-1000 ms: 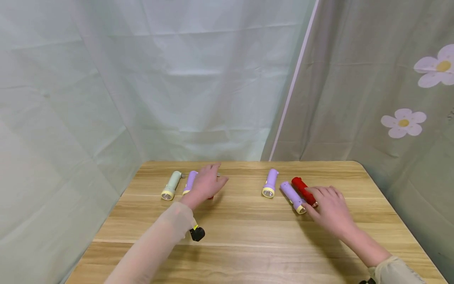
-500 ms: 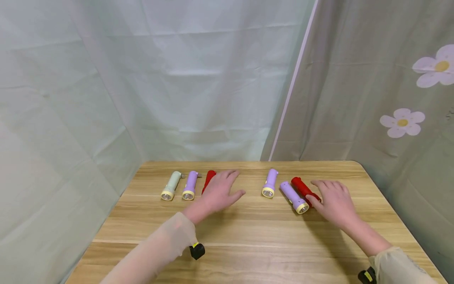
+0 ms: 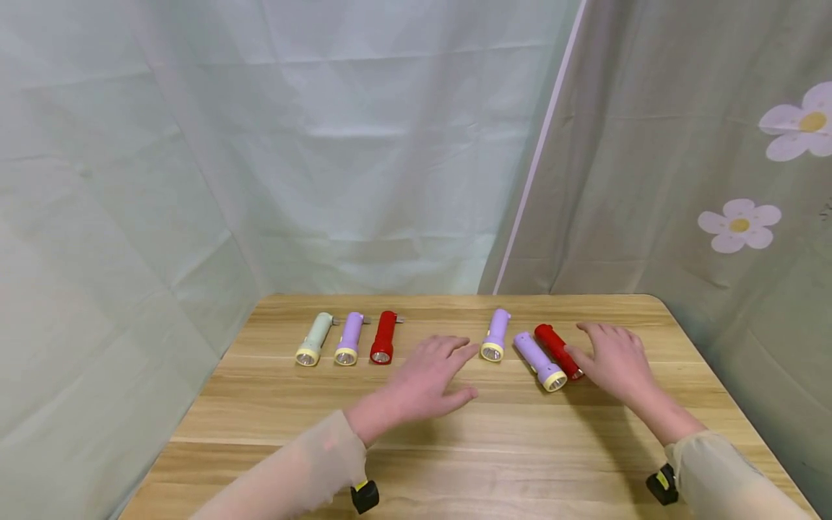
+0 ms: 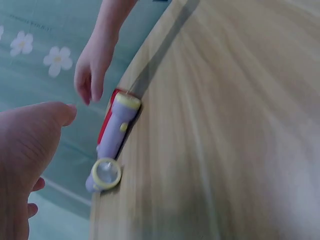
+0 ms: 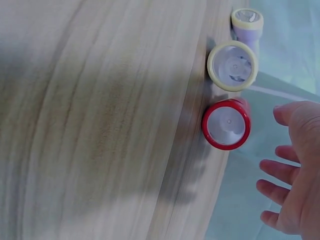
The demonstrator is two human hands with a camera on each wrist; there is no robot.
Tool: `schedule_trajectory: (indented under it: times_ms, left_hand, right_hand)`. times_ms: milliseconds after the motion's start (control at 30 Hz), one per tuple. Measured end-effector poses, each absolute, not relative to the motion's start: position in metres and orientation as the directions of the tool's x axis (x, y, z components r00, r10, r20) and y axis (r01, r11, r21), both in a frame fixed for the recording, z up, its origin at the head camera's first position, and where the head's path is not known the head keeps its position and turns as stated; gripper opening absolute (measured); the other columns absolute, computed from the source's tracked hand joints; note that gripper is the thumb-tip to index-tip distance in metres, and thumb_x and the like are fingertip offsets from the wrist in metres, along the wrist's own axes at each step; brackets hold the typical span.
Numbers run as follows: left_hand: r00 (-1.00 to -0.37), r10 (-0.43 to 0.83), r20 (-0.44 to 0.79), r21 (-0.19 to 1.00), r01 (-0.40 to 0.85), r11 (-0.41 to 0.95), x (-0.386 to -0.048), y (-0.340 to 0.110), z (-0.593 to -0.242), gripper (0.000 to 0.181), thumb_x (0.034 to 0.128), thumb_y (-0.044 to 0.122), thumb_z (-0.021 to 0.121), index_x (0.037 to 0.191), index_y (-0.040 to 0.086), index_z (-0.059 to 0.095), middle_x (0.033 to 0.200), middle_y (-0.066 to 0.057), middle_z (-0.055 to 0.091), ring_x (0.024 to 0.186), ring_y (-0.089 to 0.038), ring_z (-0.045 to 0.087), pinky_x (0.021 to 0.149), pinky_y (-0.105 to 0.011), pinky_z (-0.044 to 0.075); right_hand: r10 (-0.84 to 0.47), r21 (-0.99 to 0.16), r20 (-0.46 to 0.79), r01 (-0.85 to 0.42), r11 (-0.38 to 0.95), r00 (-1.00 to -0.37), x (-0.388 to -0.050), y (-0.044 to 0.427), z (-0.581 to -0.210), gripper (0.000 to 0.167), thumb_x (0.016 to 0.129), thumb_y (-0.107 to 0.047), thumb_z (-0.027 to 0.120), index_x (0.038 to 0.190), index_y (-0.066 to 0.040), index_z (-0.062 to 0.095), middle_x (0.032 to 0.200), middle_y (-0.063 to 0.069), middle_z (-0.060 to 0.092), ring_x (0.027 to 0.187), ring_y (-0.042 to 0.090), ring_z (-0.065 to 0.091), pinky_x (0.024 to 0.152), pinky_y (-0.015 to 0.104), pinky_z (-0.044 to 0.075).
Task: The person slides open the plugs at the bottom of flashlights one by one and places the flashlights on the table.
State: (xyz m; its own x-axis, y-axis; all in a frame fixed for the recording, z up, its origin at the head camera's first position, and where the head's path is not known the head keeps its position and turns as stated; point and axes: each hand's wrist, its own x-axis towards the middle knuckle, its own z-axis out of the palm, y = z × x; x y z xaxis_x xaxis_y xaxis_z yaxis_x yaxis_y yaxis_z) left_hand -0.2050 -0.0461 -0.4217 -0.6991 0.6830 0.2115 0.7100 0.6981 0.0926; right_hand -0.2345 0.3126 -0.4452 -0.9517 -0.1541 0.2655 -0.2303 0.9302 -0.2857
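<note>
My left hand (image 3: pixel 425 379), fingers spread and holding nothing, is over the middle of the table. Left of it lies a row of flashlights: pale green (image 3: pixel 316 338), purple (image 3: pixel 351 336) and red (image 3: pixel 385 336). Just past its fingertips is a second purple flashlight (image 3: pixel 497 334). Another purple flashlight (image 3: pixel 538 360) lies slanted beside a second red flashlight (image 3: pixel 557 348). My right hand (image 3: pixel 614 365) hovers by that red one with relaxed fingers. In the right wrist view a gap shows between this hand and the red flashlight (image 5: pixel 226 124).
The wooden table (image 3: pixel 487 455) runs back to a hanging pale curtain (image 3: pixel 390 159). A grey curtain with printed flowers (image 3: pixel 739 225) hangs at the right. Short metal tabs stick out from the tail ends of the left row's flashlights.
My left hand has come off the left red flashlight and moved right and nearer, uncovering the left row. My right hand has drawn slightly away from the right red flashlight. The flashlights stay in place.
</note>
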Motion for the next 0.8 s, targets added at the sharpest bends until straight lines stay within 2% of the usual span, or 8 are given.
schedule_trajectory:
  times_ms: [267, 367, 567, 800]
  left_hand:
    - [-0.618, 0.759, 0.207, 0.034, 0.780, 0.625, -0.182, -0.031, -0.430, 0.071, 0.0985, 0.058, 0.058, 0.156, 0.020, 0.040, 0.152, -0.005, 0.047, 0.140, -0.023, 0.043, 0.119, -0.050, 0.028]
    - [-0.599, 0.778, 0.189, 0.024, 0.795, 0.607, -0.175, -0.024, -0.435, 0.071, 0.0989, 0.058, 0.056, 0.156, 0.020, 0.041, 0.151, -0.004, 0.048, 0.141, -0.021, 0.042, 0.119, -0.049, 0.028]
    - [-0.587, 0.795, 0.155, 0.045, 0.808, 0.588, -0.165, -0.013, -0.444, 0.069, 0.0999, 0.057, 0.055, 0.156, 0.020, 0.041, 0.152, -0.001, 0.046, 0.143, -0.018, 0.040, 0.119, -0.048, 0.027]
    - [-0.577, 0.806, 0.131, 0.110, 0.816, 0.567, -0.155, 0.001, -0.458, 0.067, 0.1014, 0.056, 0.053, 0.157, 0.023, 0.039, 0.154, 0.000, 0.044, 0.144, -0.017, 0.037, 0.119, -0.047, 0.028]
  right_hand:
    - [-0.129, -0.284, 0.150, -0.167, 0.944, -0.980, -0.249, 0.308, -0.450, 0.061, 0.096, -0.044, 0.066, 0.135, 0.003, 0.059, 0.132, 0.027, 0.061, 0.121, 0.055, 0.051, 0.098, 0.071, 0.032]
    - [-0.121, -0.281, 0.114, -0.149, 0.948, -0.986, -0.253, 0.306, -0.452, 0.063, 0.096, -0.046, 0.066, 0.135, 0.003, 0.058, 0.126, 0.027, 0.065, 0.114, 0.054, 0.056, 0.094, 0.070, 0.036]
    - [-0.110, -0.296, 0.060, -0.123, 0.947, -0.992, -0.261, 0.302, -0.455, 0.066, 0.096, -0.046, 0.065, 0.137, 0.005, 0.056, 0.115, 0.024, 0.069, 0.100, 0.045, 0.065, 0.087, 0.065, 0.043]
    - [-0.096, -0.308, -0.006, -0.089, 0.947, -0.995, -0.265, 0.299, -0.455, 0.068, 0.095, -0.046, 0.066, 0.137, 0.007, 0.054, 0.102, 0.017, 0.069, 0.085, 0.031, 0.063, 0.083, 0.061, 0.044]
